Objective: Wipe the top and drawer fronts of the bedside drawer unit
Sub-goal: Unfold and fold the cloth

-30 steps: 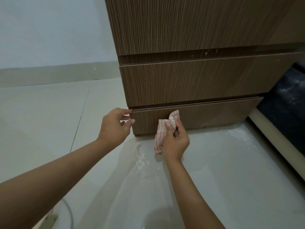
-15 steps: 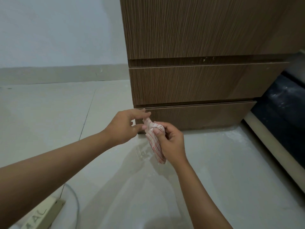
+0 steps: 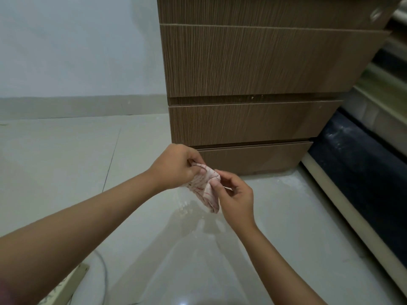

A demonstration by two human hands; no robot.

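Note:
The brown wood-grain drawer unit [image 3: 253,69] stands on the floor ahead, with three drawer fronts showing; the lowest front [image 3: 253,159] is just beyond my hands. A white cloth with red checks [image 3: 206,188] hangs bunched between both hands, a little in front of that lowest drawer and clear of the wood. My left hand [image 3: 176,168] pinches the cloth's upper left edge. My right hand [image 3: 235,197] grips its right side with thumb and fingers. The unit's top is out of view.
Pale glossy floor tiles [image 3: 66,164] spread to the left and toward me. A dark bed base with a cream edge [image 3: 356,172] runs along the right. A power strip [image 3: 66,287] and grey cable [image 3: 105,274] lie at the lower left. A white wall stands behind.
Both hands have come away from the lowest drawer front toward me. My left hand let go of the drawer edge and took hold of the cloth together with the right.

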